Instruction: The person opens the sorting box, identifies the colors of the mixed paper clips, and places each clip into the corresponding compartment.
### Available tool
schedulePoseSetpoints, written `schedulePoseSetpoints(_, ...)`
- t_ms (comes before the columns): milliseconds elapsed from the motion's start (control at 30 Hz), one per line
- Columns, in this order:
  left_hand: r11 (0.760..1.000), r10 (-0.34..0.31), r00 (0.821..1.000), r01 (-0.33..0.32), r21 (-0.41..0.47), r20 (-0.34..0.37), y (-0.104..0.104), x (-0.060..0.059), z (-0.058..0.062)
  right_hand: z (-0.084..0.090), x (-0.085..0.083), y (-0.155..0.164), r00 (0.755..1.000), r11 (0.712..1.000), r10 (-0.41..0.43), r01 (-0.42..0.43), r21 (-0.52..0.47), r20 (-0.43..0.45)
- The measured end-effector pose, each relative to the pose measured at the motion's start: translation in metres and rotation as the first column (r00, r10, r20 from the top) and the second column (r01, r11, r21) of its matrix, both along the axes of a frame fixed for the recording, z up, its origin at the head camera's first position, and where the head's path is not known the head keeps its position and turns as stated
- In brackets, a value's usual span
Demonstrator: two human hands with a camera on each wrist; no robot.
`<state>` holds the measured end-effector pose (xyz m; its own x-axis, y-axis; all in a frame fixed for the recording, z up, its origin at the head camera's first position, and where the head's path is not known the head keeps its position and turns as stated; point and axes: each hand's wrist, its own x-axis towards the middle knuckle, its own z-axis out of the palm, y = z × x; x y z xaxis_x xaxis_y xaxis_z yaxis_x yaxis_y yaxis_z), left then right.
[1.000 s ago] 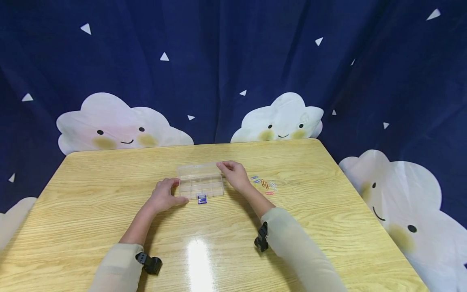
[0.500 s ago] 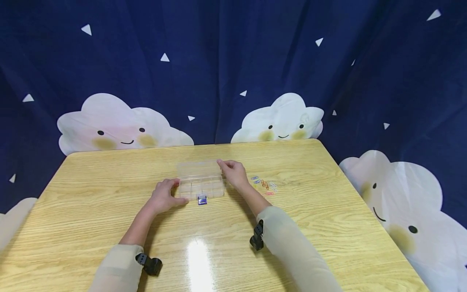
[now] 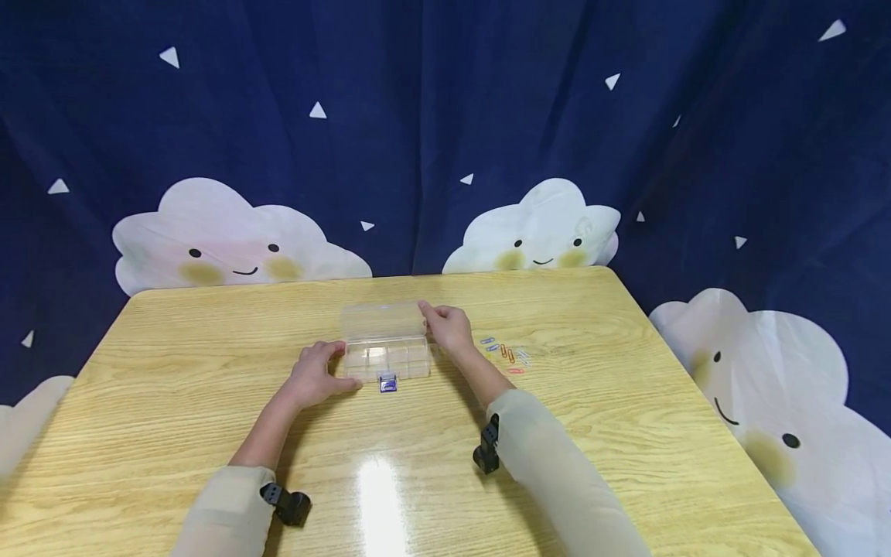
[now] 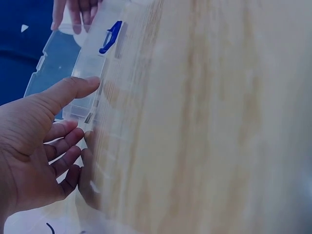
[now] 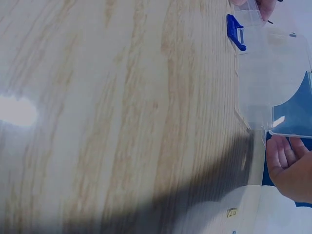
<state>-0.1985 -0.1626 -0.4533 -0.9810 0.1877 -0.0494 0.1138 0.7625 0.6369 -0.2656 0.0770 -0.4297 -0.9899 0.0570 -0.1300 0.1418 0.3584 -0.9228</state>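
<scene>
A clear plastic compartment box [image 3: 404,357] lies on the wooden table, with its lid [image 3: 384,320] raised at the back. A blue latch [image 3: 387,383] hangs at the front edge, also plain in the left wrist view. My left hand [image 3: 315,377] grips the box's left end, thumb at the front wall [image 4: 84,100] and the other fingers bent behind the corner. With thumb and fingers, my right hand [image 3: 448,329] pinches the lid's right edge. In the right wrist view the lid [image 5: 290,61] stands up from the box, and my right fingers are partly hidden behind its edge.
To the right of the box lie several loose paper clips: blue ones [image 3: 493,348], orange ones [image 3: 511,356], white ones [image 3: 524,358] and a pink one [image 3: 516,370]. A dark blue curtain [image 3: 411,116] with cloud shapes hangs behind the table [image 3: 334,480].
The lid has tipped farther back, away from the compartments, and my right hand has moved slightly back with it. My left hand has stayed at the box's left end.
</scene>
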Motion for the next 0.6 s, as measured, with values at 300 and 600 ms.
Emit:
schedulePoseSetpoints(300,1.000,0.001,1.000,-0.001,0.004,0.013,0.0014,0.0004,0.0007,-0.0017,-0.0040,0.0011,0.999,0.996,-0.016,0.019,-0.086,0.038)
schedulePoseSetpoints(600,1.000,0.003,1.000,-0.003,0.000,0.020,0.0016,0.0009,0.0017,-0.0027,-0.0057,0.0020,0.998,0.993,-0.036,0.042,-0.114,0.058)
